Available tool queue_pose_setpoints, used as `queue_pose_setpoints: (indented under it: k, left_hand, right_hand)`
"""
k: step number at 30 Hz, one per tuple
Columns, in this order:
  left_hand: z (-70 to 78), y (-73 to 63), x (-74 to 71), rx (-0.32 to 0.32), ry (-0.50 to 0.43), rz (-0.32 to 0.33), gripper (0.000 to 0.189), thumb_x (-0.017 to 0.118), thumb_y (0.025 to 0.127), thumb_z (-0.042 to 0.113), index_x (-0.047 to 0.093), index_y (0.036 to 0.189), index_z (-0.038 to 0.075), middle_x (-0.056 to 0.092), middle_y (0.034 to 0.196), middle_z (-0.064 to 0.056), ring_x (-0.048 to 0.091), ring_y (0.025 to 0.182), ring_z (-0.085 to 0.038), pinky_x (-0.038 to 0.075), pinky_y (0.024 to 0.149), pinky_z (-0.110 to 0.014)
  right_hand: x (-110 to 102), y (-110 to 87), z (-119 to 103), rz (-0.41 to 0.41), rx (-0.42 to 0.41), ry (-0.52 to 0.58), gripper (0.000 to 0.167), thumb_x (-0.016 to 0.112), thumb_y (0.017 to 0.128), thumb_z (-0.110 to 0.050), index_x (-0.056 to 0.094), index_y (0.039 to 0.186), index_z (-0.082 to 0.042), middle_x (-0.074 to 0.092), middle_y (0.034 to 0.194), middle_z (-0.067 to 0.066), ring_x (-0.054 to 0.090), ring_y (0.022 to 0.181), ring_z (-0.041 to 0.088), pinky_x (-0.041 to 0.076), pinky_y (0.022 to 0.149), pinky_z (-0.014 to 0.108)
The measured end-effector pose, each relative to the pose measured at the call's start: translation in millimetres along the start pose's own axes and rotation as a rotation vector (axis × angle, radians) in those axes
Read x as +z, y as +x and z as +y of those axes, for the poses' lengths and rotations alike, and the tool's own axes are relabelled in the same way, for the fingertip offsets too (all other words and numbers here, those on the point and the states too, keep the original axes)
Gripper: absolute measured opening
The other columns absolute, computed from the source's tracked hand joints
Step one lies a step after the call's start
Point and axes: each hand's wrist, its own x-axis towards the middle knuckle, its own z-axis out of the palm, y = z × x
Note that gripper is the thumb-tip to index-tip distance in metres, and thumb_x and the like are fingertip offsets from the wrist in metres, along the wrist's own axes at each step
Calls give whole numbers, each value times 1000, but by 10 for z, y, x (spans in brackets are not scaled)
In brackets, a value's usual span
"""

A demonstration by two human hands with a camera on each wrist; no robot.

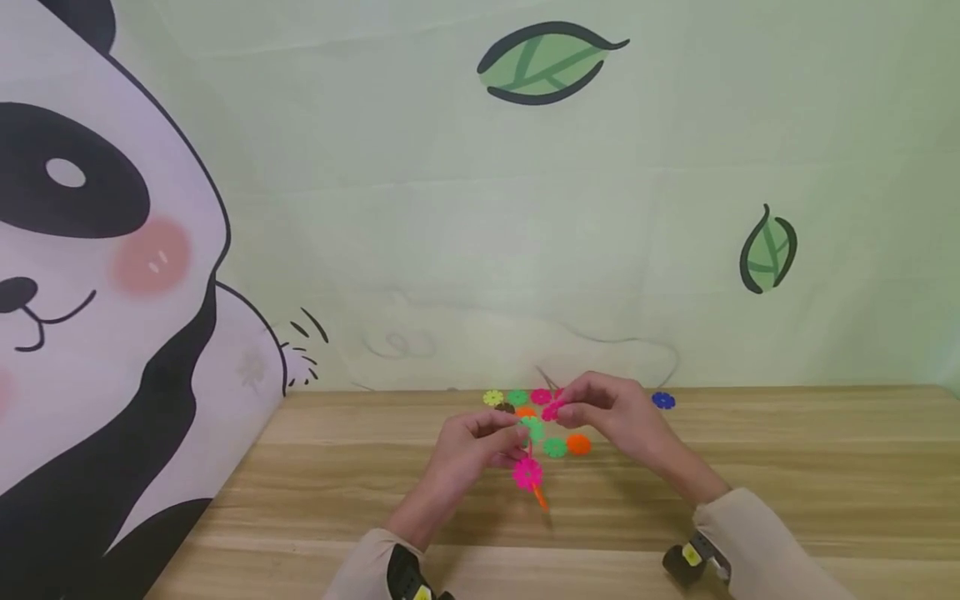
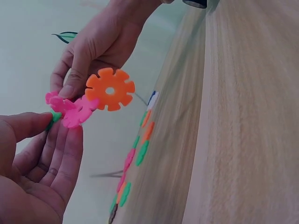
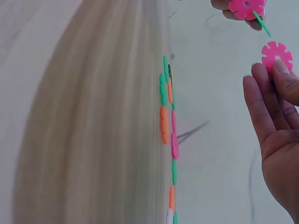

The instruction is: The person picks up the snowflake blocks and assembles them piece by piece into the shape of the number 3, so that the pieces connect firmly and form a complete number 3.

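**Green notched plastic disc (image 1: 533, 428) in the left hand (image 1: 476, 447), pink notched plastic disc (image 1: 552, 410) in the right hand (image 1: 611, 414)**

The green disc is pinched between left thumb and fingers, above the wood-grain table (image 1: 330, 467), toward its far edge. Joined in the same group are a second pink notched disc (image 1: 527, 473) and, slotted into that, an orange notched disc (image 2: 110, 89). The right thumb and fingers pinch their pink disc; the right wrist view shows it just apart from the joined group.

Loose discs lie flat near the table's far edge: a yellow one (image 1: 492, 398) leftmost, a green one (image 1: 555, 447) beside an orange one (image 1: 578, 443), and a blue one (image 1: 663, 401) farther right. Beyond that edge stands a pale green backdrop (image 1: 420, 217) with a printed panda (image 1: 180, 150) at left.
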Motion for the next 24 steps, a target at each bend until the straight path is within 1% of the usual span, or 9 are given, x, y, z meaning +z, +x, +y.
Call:
queue_pose_setpoints:
  k: [4,7,14,20,24]
  left_hand:
    - [3,-3,12,1,0,-4,27,75,98,10,73,114,-12,76,91,-12,74,79,-18,65,79,-33]
    - [3,-4,17,3,4,-8,28,76,98,10,73,114,-12,76,90,-12,74,78,-18,65,78,-33]
    - [6,-6,16,14,22,-20,25,76,99,12,75,111,-10,76,90,-11,74,77,-18,65,77,-33]
    - [13,-7,21,12,14,-22,26,75,99,11,74,112,-11,76,89,-11,74,76,-17,65,77,-32]
    - [24,-14,26,13,13,-19,27,75,99,11,74,113,-12,76,89,-11,73,76,-16,65,77,-32]
  right_hand:
    - [-7,-3,-7,-26,-34,21,8,71,101,-2,73,108,-1,77,104,12,77,97,24,62,92,34]
    - [-12,-7,-14,-32,-40,18,8,70,101,0,73,108,-1,78,104,11,77,97,23,62,92,33]
    - [-23,-14,-43,-41,-52,7,8,70,100,1,74,108,-2,78,103,10,77,98,24,62,92,34]
    - [-20,-10,-56,-39,-41,10,9,70,100,1,74,107,-1,78,103,11,77,98,24,62,92,32]
    - [-17,-6,-44,-45,-53,19,9,70,100,3,74,107,0,78,103,12,78,98,24,62,92,32]
